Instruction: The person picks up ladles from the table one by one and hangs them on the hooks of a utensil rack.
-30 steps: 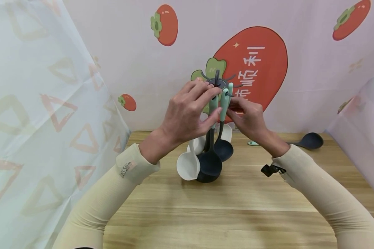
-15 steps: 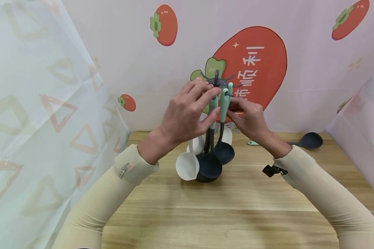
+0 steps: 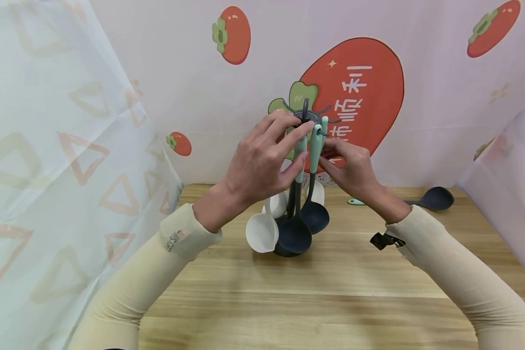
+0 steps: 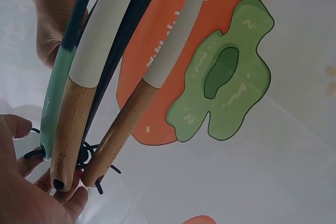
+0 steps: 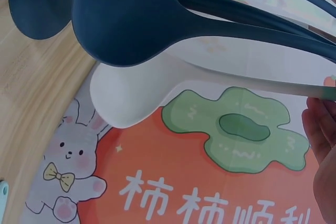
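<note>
A dark utensil rack with hooked arms stands upright, with several ladles and spoons hanging from it. My left hand grips its top from the left, fingers at the hub and thumb by a green handle. A green-handled white spoon hangs at the back right; my right hand pinches its handle, the fingertips partly hidden behind another green handle. Two dark ladles with green handles hang in front. To their left is a white ladle; wooden handles show in the left wrist view.
Another dark ladle lies on the wooden table at the back right, its green handle end showing left of the right wrist. A patterned cloth backdrop rises behind the table and along both sides.
The dark ladle at the right has swung slightly right, and the white ladle slightly left. Both hands keep nearly the same place on the rack and the spoon handle.
</note>
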The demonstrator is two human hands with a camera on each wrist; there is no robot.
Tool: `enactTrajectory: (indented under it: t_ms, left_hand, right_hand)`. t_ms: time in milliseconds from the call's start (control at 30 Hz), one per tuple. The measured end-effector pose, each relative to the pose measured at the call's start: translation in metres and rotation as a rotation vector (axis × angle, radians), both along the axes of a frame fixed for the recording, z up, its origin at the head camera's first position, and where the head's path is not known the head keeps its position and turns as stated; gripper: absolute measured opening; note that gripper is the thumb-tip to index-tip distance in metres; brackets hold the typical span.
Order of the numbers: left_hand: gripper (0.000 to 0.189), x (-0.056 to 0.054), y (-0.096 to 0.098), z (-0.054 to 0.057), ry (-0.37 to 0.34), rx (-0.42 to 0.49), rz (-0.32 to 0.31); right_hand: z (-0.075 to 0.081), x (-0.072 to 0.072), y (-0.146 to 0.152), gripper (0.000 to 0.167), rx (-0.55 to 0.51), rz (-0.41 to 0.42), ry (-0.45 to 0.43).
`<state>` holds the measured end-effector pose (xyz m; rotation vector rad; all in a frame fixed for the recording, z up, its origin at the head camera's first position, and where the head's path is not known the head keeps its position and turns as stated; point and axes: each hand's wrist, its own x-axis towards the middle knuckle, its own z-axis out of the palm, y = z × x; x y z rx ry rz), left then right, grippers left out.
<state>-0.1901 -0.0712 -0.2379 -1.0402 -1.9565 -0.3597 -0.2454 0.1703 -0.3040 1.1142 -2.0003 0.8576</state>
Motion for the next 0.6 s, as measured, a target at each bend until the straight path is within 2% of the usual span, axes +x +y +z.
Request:
enactTrajectory:
  t_ms: [367, 600]
  left_hand:
    - [0.043, 0.002, 0.000, 0.001, 0.054, -0.022, 0.057]
    - [0.043, 0.011, 0.004, 0.003, 0.091, -0.085, 0.150]
  right_hand:
    - [-0.005, -0.005, 0.012, 0.046, 0.046, 0.016, 0.002]
    - [-0.012, -0.009, 0.029, 0.051, 0.067, -0.018, -0.024]
